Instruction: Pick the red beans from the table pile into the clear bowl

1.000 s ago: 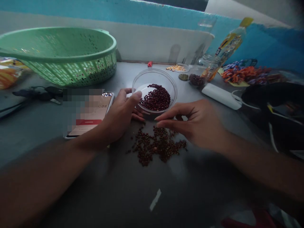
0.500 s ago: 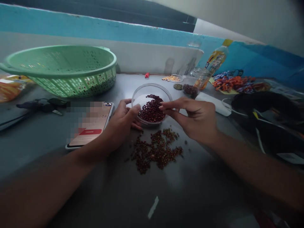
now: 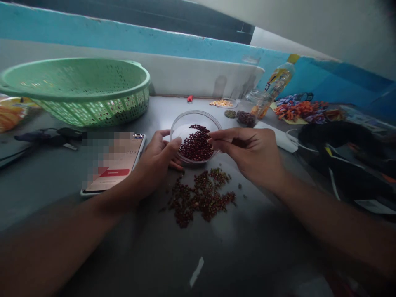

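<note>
My left hand (image 3: 162, 152) grips the left side of a clear round bowl (image 3: 213, 119), thumb over the rim and fingers around the outside. Dark red beans (image 3: 198, 144) cover much of the bowl's bottom, heaped toward its right. Over the bowl's right rim reaches my right hand (image 3: 250, 150), thumb and forefinger pinched together just above the beans. Whatever lies between those fingertips is too small to make out. In front of the bowl, a loose pile of mixed red and green beans (image 3: 201, 196) is spread on the grey table (image 3: 148, 251).
A phone (image 3: 119, 165) lies left of my left forearm, below a green basket (image 3: 123, 107). Behind the bowl are yellow kernels (image 3: 223, 103), small green beans (image 3: 229, 113), a glass jar (image 3: 258, 99) and a leaning plastic bottle (image 3: 278, 82). A white box-shaped device (image 3: 278, 138) and black bag-like item (image 3: 349, 161) sit right.
Both hands and the bowl keep nearly the same pose. The whole view has shifted slightly, and the right thumb and forefinger stay pinched over the beans.
</note>
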Motion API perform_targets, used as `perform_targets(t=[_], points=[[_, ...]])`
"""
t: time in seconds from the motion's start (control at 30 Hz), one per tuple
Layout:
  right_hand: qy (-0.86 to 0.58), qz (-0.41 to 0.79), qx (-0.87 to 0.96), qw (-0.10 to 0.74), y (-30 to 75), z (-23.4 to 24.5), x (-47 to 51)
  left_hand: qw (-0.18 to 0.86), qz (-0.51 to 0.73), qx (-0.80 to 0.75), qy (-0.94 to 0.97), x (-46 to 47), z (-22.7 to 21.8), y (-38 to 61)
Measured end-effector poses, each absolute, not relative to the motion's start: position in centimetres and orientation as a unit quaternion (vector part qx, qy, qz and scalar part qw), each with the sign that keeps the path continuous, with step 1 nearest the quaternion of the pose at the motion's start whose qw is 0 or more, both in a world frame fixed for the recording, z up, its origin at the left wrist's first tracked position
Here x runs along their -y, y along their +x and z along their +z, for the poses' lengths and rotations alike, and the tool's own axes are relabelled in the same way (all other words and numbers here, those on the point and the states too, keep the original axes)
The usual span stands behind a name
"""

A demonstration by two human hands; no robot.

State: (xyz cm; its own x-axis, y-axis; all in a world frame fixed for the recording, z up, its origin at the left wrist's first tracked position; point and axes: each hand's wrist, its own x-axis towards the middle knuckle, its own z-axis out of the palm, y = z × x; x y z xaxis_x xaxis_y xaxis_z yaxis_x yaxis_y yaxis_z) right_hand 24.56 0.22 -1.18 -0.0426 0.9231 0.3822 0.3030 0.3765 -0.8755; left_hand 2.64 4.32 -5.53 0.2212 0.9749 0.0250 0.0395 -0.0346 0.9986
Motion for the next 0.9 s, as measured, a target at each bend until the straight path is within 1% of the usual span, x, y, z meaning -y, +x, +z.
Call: perform_targets(t=[0.07, 0.1, 0.13, 0.17, 0.2, 0.27, 0.33, 0.37, 0.4, 0.47, 0.57, 0.73, 0.9], points=[[-0.464, 0.131, 0.741, 0.468, 24.7, -1.3, -0.7, 0.529, 0.438, -0.442, 0.577, -4.4, -5.6, 2.6], [-0.45, 0.065, 0.771, 0.447, 24.8, -1.2, -0.9, 0.528, 0.438, -0.442, 0.578, -4.4, -5.6, 2.6], [-0.433, 0.021, 0.791, 0.432, 24.9, -1.0, -0.9, 0.529, 0.44, -0.442, 0.576, -4.4, -5.6, 2.6], [-0.42, 0.004, 0.804, 0.421, 24.9, -0.7, -0.7, 0.533, 0.443, -0.442, 0.57, -4.4, -5.6, 2.7], [-0.411, 0.018, 0.814, 0.41, 25.0, -0.4, -0.4, 0.537, 0.447, -0.442, 0.563, -4.3, -5.6, 2.7], [-0.405, 0.115, 0.835, 0.355, 25.0, 0.2, 0.5, 0.542, 0.461, -0.44, 0.548, -4.3, -5.5, 2.8], [-0.406, 0.219, 0.851, 0.25, 25.0, 0.4, 1.3, 0.538, 0.48, -0.443, 0.533, -4.3, -5.4, 2.9], [-0.408, 0.249, 0.856, 0.197, 25.0, 0.3, 1.6, 0.535, 0.488, -0.446, 0.525, -4.2, -5.4, 2.9], [-0.409, 0.264, 0.86, 0.156, 25.0, 0.0, 1.7, 0.534, 0.495, -0.448, 0.518, -4.2, -5.3, 3.0], [-0.414, 0.276, 0.86, 0.11, 24.8, -0.7, 1.6, 0.538, 0.504, -0.45, 0.505, -4.2, -5.1, 3.0], [-0.426, 0.293, 0.852, 0.088, 24.5, -1.3, 1.3, 0.544, 0.506, -0.447, 0.498, -4.1, -5.0, 3.0], [-0.422, 0.308, 0.849, 0.08, 23.9, -0.8, 1.6, 0.549, 0.498, -0.44, 0.507, -4.1, -5.1, 3.0], [-0.426, 0.33, 0.835, 0.113, 24.1, -1.1, 1.7, 0.549, 0.496, -0.441, 0.507, -4.2, -5.2, 2.9]])
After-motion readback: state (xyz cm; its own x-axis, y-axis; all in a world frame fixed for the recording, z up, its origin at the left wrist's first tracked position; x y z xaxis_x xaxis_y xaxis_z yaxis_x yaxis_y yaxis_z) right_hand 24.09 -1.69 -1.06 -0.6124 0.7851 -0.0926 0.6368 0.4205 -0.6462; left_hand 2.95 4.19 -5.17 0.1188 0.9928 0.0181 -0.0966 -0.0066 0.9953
